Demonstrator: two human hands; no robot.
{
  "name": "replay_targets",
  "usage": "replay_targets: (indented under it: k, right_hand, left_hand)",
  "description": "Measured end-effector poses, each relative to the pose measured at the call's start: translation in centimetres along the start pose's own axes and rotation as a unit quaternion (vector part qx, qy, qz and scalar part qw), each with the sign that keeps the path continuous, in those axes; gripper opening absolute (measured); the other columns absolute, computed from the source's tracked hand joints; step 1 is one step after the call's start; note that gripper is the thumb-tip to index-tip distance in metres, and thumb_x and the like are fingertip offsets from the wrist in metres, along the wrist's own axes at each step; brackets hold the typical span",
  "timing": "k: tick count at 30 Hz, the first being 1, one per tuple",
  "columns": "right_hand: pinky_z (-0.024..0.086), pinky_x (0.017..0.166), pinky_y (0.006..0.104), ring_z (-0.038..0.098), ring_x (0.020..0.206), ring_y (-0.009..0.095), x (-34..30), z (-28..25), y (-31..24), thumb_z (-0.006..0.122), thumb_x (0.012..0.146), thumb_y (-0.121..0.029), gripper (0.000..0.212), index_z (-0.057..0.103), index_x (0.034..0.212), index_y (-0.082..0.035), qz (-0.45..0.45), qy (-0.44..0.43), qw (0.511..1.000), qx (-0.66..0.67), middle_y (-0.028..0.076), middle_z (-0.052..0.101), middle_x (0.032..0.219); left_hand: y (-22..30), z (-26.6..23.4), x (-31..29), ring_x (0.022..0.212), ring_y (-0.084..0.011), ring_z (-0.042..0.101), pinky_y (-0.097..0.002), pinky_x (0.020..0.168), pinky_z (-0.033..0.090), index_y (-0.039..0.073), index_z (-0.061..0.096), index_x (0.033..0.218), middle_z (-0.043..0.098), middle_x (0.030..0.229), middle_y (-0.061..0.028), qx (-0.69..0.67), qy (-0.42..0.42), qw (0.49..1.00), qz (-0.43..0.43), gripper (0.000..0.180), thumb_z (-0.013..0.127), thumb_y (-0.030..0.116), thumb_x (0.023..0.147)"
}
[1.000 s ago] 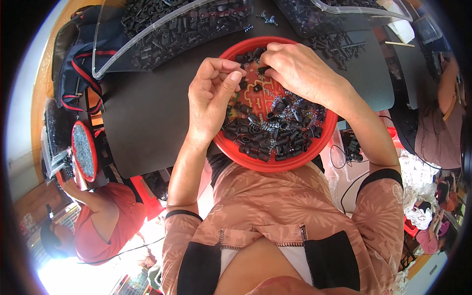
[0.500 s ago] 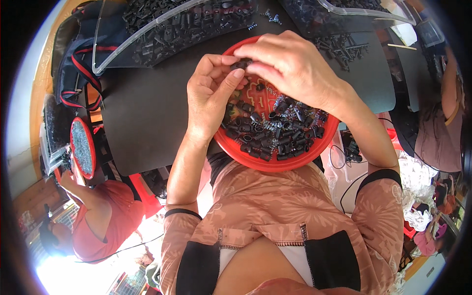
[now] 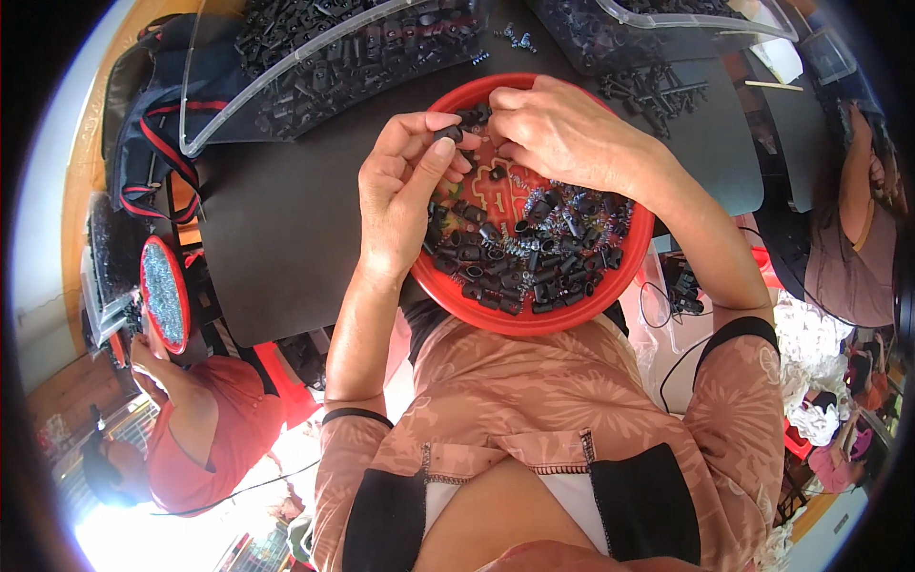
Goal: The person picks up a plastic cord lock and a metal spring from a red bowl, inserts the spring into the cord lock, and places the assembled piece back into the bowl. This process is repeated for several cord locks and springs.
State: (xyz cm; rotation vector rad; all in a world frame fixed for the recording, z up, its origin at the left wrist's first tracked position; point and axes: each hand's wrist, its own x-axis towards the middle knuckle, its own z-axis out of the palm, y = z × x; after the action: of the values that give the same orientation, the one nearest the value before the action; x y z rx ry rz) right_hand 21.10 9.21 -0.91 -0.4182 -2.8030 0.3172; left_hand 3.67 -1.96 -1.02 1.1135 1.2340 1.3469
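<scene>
Between the thumb and fingers of my left hand (image 3: pixel 398 181) is a small black plastic part (image 3: pixel 448 133), held over the far left of a round red tray (image 3: pixel 534 322). My right hand (image 3: pixel 577 133) hovers over the tray's far side, a little apart from the left. Its fingers are curled together, and what they hold, if anything, is hidden. Many short black plastic sleeves (image 3: pixel 562 276) and small metal springs (image 3: pixel 519 243) lie heaped in the near half of the tray. The tray's patterned bottom shows between them and my hands.
Clear plastic bins of black parts (image 3: pixel 353 67) stand at the far side of the dark table (image 3: pixel 276 238). Loose black pieces (image 3: pixel 658 95) and a few springs (image 3: pixel 519 38) lie beside them. At left, a co-worker in red (image 3: pixel 214 429) sits by a red tray of springs (image 3: pixel 164 296); another person's arm (image 3: pixel 855 181) is at right.
My right hand has drawn away from the left to the right and slightly nearer, its fingers curling in. The left hand stays nearly in place with the black part.
</scene>
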Motion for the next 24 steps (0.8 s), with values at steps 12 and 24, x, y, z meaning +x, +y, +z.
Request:
replay_targets:
  k: [12,24]
  right_hand:
    - [0.050,0.062,0.0253,0.063,0.066,0.010,0.2,-1.0,-0.3,0.070,0.082,-0.006,0.010,0.065,0.088,0.000,0.094,0.119,0.901,0.406,0.007,0.068,0.076]
    - [0.052,0.063,0.0233,0.065,0.068,0.010,0.1,-0.3,-0.5,0.069,0.081,-0.002,0.018,0.064,0.097,0.002,0.115,0.115,0.846,0.508,0.008,0.069,0.076]
  left_hand:
    - [0.1,0.0,-0.3,0.074,-0.0063,0.055,-0.0203,0.068,0.045,0.002,0.054,0.111,0.066,0.092,-0.0071,0.023,-0.002,1.000,-0.019,0.017,0.055,0.008,0.095]
    - [-0.1,0.3,-0.4,0.074,-0.0072,0.057,-0.0209,0.068,0.046,0.001,0.053,0.106,0.066,0.089,-0.0064,0.022,0.003,0.999,-0.024,0.014,0.057,0.007,0.093]
